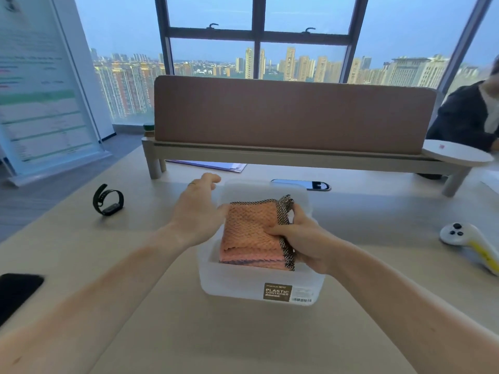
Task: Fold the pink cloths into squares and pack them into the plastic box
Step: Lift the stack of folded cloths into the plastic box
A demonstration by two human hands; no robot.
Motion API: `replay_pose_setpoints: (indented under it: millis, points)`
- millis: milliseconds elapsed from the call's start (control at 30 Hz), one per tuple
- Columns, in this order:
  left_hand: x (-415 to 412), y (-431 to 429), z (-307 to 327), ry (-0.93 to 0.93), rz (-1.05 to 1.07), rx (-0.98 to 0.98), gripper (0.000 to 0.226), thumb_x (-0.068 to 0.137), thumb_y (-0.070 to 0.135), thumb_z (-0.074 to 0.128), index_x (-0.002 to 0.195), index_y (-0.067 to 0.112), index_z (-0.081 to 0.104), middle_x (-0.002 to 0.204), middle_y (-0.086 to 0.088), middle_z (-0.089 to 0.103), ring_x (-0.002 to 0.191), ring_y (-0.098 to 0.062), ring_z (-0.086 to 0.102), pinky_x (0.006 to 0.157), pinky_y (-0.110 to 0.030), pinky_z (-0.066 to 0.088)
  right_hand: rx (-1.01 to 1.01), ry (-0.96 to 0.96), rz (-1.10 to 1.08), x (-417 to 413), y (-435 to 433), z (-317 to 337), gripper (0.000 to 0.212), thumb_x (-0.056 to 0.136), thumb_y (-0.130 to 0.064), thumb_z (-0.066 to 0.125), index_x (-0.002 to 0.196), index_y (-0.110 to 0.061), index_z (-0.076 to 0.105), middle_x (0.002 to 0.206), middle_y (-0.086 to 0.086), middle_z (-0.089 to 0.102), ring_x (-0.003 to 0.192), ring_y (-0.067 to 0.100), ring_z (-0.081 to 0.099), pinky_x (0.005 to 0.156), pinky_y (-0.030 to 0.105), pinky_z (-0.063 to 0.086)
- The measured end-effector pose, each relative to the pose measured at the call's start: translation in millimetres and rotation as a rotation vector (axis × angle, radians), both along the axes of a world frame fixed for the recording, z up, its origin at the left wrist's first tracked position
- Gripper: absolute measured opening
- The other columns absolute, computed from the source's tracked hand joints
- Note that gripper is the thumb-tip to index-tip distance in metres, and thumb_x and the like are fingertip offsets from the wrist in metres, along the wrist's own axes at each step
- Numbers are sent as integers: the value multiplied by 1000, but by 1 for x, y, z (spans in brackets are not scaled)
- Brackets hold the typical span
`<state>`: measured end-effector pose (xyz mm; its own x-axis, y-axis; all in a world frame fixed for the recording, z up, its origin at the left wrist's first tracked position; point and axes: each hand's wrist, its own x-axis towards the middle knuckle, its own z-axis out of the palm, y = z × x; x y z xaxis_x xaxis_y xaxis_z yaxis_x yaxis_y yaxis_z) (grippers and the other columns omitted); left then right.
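Observation:
A clear plastic box (259, 284) with a brown label stands on the table in front of me. Folded pink cloths (249, 233) with black checked edging lie stacked inside it, rising to about its rim. My right hand (302, 238) grips the stack's right edge, thumb on top and fingers curled round the checked border. My left hand (198, 209) is at the box's left wall with fingers straight, its thumb touching the cloth's left edge.
A black wristband (108, 199) lies to the left and a black phone (16, 295) at the near left edge. A white and yellow controller (469, 240) sits at the right. Behind the box are a dark flat device (301, 184), a padded divider (294, 114) and a seated person (469, 114).

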<state>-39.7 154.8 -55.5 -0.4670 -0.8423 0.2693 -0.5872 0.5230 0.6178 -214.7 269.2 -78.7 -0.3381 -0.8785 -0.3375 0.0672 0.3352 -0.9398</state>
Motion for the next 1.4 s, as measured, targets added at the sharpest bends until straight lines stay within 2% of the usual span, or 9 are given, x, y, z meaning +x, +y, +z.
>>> replay_pose_setpoints:
  millis: [167,367,633,733,833,967,1100,1267,1400]
  points:
    - [6,-4,-18,-137,27,-13,52,83,35,77,126,19,51,131,-6,52,120,-24,51,89,-26,36,33,36,11,11,-9,0,68,93,-6,68,140,-34,27,126,11,64,102,32,72,83,51,62]
    - [5,-10,-35,-149,40,291,77,79,34,81,141,17,39,138,-7,50,120,-24,51,88,-27,37,122,219,38,27,-11,-7,116,92,-12,69,155,-40,-24,152,4,43,117,27,61,95,44,56]
    - [-1,-14,-37,-240,77,247,88,68,47,87,135,18,38,132,-6,51,103,-22,50,87,-33,45,254,770,215,23,7,18,124,90,-35,72,150,-29,-37,131,11,59,85,16,55,81,31,51]
    - [2,-14,-27,-212,84,304,66,79,51,78,124,16,44,116,-2,54,94,-19,54,76,-31,47,284,915,205,15,13,34,110,92,-49,66,157,-21,-18,108,9,64,74,16,63,76,32,54]
    - [6,-12,-17,-136,74,517,37,98,49,56,112,14,54,98,-1,62,78,-15,61,60,-30,52,360,734,174,13,12,34,97,90,-56,64,155,-22,0,129,15,59,86,29,74,82,45,62]
    - [9,-2,-18,47,103,770,35,106,44,37,110,16,57,91,-2,64,83,-22,67,71,-34,56,332,554,125,28,10,19,105,95,-51,59,157,-26,-22,138,10,57,98,24,61,91,40,52]
    - [3,0,-26,120,111,746,34,105,35,40,90,13,62,82,-5,64,85,-29,66,87,-41,55,275,385,59,41,-4,7,92,83,-47,64,155,-27,10,122,3,59,103,20,56,93,38,48]
    - [3,-2,-31,35,101,689,39,102,34,38,97,11,69,88,-7,70,73,-23,66,62,-27,50,293,235,64,40,-9,14,43,90,-38,65,124,-19,47,118,-1,63,106,22,62,90,41,54]
    - [4,-3,-31,-16,77,621,46,105,34,32,108,6,69,109,-17,71,99,-34,69,86,-42,57,363,189,62,24,-3,19,23,99,-31,56,116,-16,50,115,6,51,104,32,62,74,40,55]
